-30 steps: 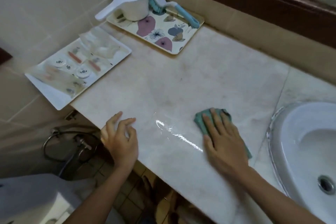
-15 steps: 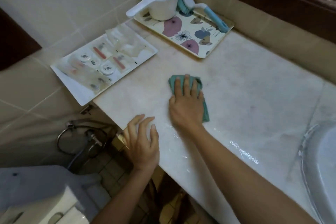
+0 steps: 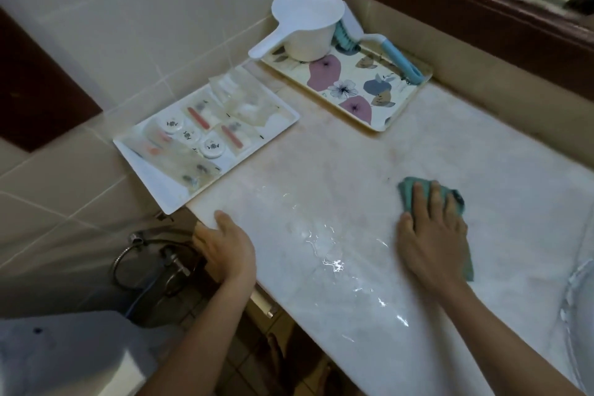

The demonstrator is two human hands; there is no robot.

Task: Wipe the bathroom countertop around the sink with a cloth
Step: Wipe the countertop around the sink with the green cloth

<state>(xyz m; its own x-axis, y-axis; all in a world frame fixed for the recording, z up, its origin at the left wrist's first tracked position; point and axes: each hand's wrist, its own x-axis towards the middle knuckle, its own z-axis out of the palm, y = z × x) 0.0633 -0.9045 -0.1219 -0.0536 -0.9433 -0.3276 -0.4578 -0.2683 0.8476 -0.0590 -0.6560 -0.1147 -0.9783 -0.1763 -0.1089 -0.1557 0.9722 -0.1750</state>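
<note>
A person's left hand [image 3: 225, 246] now holds the front corner of the countertop [image 3: 337, 170] at the end farthest from the sink [image 3: 578, 299], thumb on top and the other fingers dropped over the edge, where their tips are hidden; half a second ago it hovered there with fingers spread. A wet streak [image 3: 334, 264] glistens between that hand and the sink, marking ground already covered. Closer to the sink, the right hand [image 3: 430, 235] presses the teal cloth [image 3: 406, 191] flat on the marble, fingers [image 3: 418, 199] straight and close together on top of it, nothing pinched. The cloth has come back towards the sink after reaching the far end of the counter a moment earlier, so the wiping appears to run in long passes to and fro, and the front strip looks largely done while the stone behind stays dry. Farther from the sink, a white tray [image 3: 154, 183] of small wrapped toiletries overhangs the counter's end. Beyond it, against the back wall, a floral tray [image 3: 350, 87] carries a white scoop [image 3: 308, 29] and a blue-handled brush [image 3: 398, 58]; the surface around both trays probably remains to be wiped
</note>
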